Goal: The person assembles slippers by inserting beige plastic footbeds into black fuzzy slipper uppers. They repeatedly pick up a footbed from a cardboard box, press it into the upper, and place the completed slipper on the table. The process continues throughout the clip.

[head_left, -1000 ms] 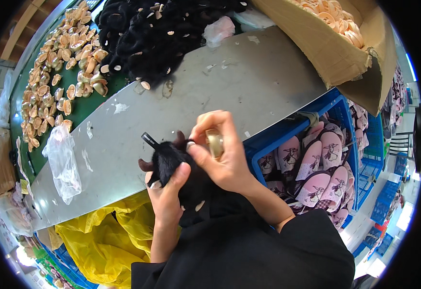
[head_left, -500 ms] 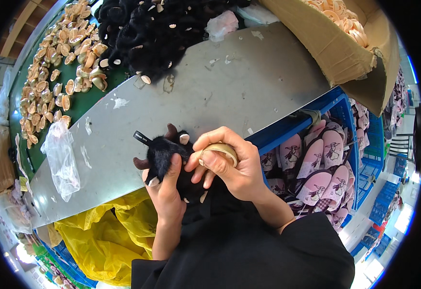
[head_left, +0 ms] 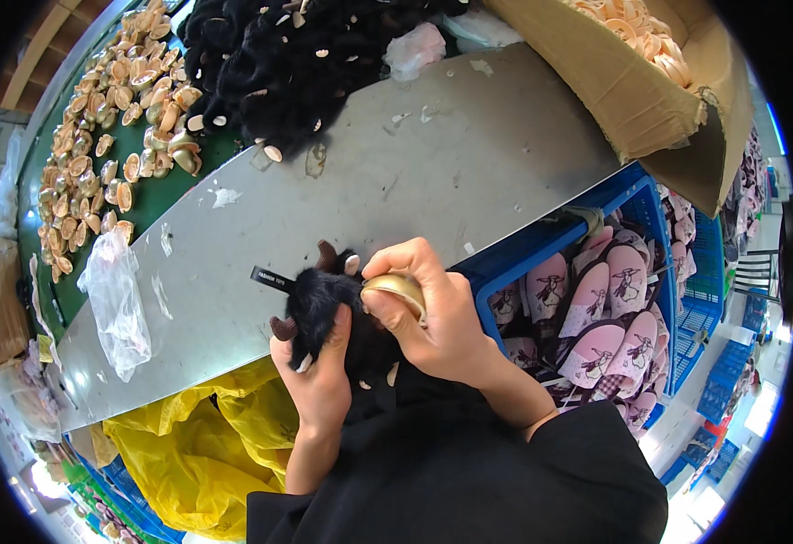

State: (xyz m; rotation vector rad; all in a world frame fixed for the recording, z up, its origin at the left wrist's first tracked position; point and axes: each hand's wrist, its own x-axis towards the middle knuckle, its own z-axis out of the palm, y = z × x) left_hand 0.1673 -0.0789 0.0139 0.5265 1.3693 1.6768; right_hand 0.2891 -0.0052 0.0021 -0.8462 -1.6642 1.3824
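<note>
My left hand (head_left: 320, 385) grips a small black plush toy (head_left: 313, 308) with brown horns, pale-lined ears and a black fabric tag (head_left: 272, 278) sticking out to the left. The thumb presses into the fur. Between the thumb and fingers of my right hand (head_left: 451, 331) is a rounded gold plastic shell (head_left: 398, 292), its domed side showing. It is right up against the plush toy, whose lower part is partly hidden by my hands and lost against my black clothing.
A grey metal tabletop (head_left: 442, 154) stretches ahead. Many gold shells (head_left: 79, 163) lie at far left, beside a heap of black plush pieces (head_left: 261, 82). A cardboard box (head_left: 632, 91) stands at far right; a blue crate (head_left: 505, 276) holds pink slippers. Yellow plastic (head_left: 197, 453) lies at lower left.
My right hand has turned the shell from its open rim to its domed gold side and moved slightly left against the plush. The plush has shifted slightly right and down.
</note>
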